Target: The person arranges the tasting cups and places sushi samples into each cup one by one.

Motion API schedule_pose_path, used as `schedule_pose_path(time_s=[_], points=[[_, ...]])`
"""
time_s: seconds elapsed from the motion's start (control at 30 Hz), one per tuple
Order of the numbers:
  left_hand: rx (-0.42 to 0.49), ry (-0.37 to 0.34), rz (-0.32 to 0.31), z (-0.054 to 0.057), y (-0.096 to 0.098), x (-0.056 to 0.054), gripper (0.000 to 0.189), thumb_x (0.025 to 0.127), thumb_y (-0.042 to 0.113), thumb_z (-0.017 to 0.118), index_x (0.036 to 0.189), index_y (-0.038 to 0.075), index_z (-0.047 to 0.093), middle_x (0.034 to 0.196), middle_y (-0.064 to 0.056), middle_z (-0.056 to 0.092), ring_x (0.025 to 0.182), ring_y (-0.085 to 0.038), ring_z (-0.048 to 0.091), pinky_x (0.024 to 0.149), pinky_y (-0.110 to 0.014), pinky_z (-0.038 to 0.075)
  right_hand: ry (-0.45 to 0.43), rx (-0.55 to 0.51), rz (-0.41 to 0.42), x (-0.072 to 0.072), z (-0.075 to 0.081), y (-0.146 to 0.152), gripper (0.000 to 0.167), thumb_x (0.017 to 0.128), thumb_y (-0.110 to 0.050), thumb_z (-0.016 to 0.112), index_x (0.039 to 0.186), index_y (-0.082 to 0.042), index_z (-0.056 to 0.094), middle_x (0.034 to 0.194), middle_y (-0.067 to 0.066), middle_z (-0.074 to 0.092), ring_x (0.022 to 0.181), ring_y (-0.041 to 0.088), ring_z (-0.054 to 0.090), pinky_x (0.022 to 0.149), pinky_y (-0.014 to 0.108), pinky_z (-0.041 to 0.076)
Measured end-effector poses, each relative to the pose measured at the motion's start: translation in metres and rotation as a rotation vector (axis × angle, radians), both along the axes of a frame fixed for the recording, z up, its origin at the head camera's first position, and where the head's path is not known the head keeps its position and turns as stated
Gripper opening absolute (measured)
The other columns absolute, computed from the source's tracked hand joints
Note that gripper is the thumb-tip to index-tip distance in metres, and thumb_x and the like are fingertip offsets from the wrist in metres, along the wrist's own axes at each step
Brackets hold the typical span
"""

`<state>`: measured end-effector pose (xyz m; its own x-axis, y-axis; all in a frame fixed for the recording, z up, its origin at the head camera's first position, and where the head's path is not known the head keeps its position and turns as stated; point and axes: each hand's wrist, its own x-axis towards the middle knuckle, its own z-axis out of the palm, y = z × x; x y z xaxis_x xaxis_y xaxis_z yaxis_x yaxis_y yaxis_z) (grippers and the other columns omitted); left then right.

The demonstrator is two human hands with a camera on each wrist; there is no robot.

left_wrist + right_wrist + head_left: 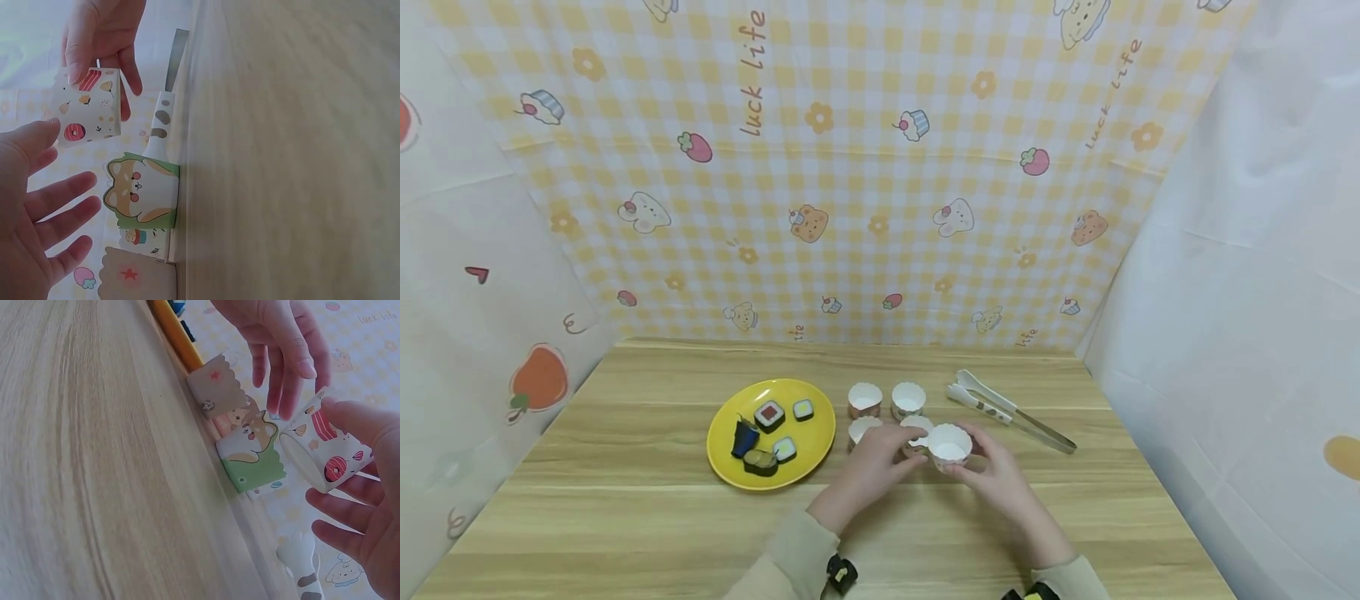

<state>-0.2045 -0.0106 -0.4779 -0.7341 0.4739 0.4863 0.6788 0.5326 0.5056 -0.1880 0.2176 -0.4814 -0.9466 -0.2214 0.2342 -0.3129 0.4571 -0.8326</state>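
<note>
My right hand [1002, 482] holds a white paper baking cup [950, 448] between thumb and fingers, its scalloped rim facing up. Cake and donut prints show on the cup's side in both wrist views. Just left of it is my left hand [880, 454], fingers spread and loosely bent, with the thumb tip right at the rim in the left wrist view. Below the hands stands a green cup with a dog print [147, 194]. Beside that one is a plain brownish cup with a red star [217, 386], partly covered by my left hand in the head view.
Two more paper cups, one at back left [865, 398] and one at back right [908, 400], stand behind. A yellow plate [808, 462] with several sushi pieces [769, 416] lies to the left. White-tipped metal tongs [1011, 410] lie at the right. A patterned cloth [880, 183] hangs behind the table.
</note>
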Motion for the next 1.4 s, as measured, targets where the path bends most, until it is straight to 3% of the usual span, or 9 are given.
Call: schedule_pose_path(time_s=[0.17, 0.37, 0.5, 0.63, 0.8, 1.0, 1.4], points=[[0.008, 0.011, -0.007, -0.0010, 0.0019, 0.0014, 0.035, 0.086, 0.026, 0.072, 0.118, 0.012, 0.067, 0.114, 0.003, 0.067, 0.104, -0.013, 0.061, 0.090, -0.030, 0.047, 0.011, -0.014, 0.039, 0.0017, -0.0009, 0.0003, 0.068, 0.077, -0.021, 0.081, 0.136, -0.006, 0.050, 0.122, 0.008, 0.061, 0.107, 0.031, 0.058, 0.086, 0.053, 0.047], [0.014, 0.004, -0.025, 0.0010, 0.0024, 0.0037, 0.034, 0.087, 0.028, 0.071, 0.117, 0.013, 0.068, 0.114, 0.002, 0.067, 0.105, -0.013, 0.061, 0.091, -0.031, 0.046, 0.014, 0.015, 0.036, 0.0023, -0.0009, 0.0003, 0.066, 0.076, -0.028, 0.081, 0.135, -0.015, 0.053, 0.119, 0.000, 0.063, 0.106, 0.027, 0.059, 0.085, 0.053, 0.048], [0.016, 0.031, -0.042, 0.0006, 0.0027, 0.0040, 0.031, 0.087, 0.028, 0.071, 0.113, 0.012, 0.069, 0.110, 0.003, 0.068, 0.102, -0.012, 0.061, 0.090, -0.030, 0.046, 0.012, 0.013, 0.058, 0.0040, 0.0005, -0.0007, 0.067, 0.077, -0.030, 0.080, 0.136, -0.017, 0.051, 0.121, 0.004, 0.062, 0.107, 0.030, 0.058, 0.082, 0.048, 0.052], [0.020, 0.056, -0.060, -0.0009, 0.0027, 0.0037, 0.026, 0.086, 0.027, 0.072, 0.108, 0.013, 0.071, 0.105, 0.005, 0.069, 0.098, -0.010, 0.062, 0.088, -0.030, 0.047, 0.010, 0.008, 0.097, 0.0054, 0.0005, -0.0003, 0.069, 0.078, -0.029, 0.079, 0.138, -0.011, 0.049, 0.125, 0.007, 0.059, 0.108, 0.032, 0.057, 0.080, 0.044, 0.054], [0.018, 0.078, -0.069, -0.0025, 0.0027, 0.0034, 0.020, 0.086, 0.026, 0.072, 0.101, 0.013, 0.071, 0.101, 0.006, 0.069, 0.097, -0.009, 0.062, 0.087, -0.031, 0.047, 0.028, 0.016, 0.135, 0.0061, -0.0006, 0.0006, 0.070, 0.080, -0.028, 0.077, 0.138, -0.004, 0.046, 0.125, 0.010, 0.058, 0.108, 0.033, 0.057, 0.081, 0.048, 0.053], [0.010, 0.071, -0.059, -0.0016, 0.0024, 0.0046, 0.016, 0.086, 0.027, 0.072, 0.096, 0.015, 0.070, 0.099, 0.006, 0.069, 0.096, -0.009, 0.061, 0.084, -0.031, 0.047, 0.036, 0.026, 0.125, 0.0052, -0.0019, -0.0004, 0.069, 0.079, -0.029, 0.078, 0.137, -0.007, 0.048, 0.121, 0.008, 0.061, 0.106, 0.032, 0.058, 0.080, 0.043, 0.054], [-0.003, 0.128, -0.061, -0.0022, -0.0004, 0.0002, 0.013, 0.085, 0.026, 0.073, 0.092, 0.016, 0.070, 0.097, 0.006, 0.069, 0.094, -0.009, 0.062, 0.083, -0.030, 0.048, 0.005, 0.004, 0.128, 0.0025, 0.0000, -0.0041, 0.069, 0.079, -0.030, 0.078, 0.138, -0.009, 0.048, 0.123, 0.008, 0.060, 0.107, 0.031, 0.057, 0.080, 0.037, 0.054]])
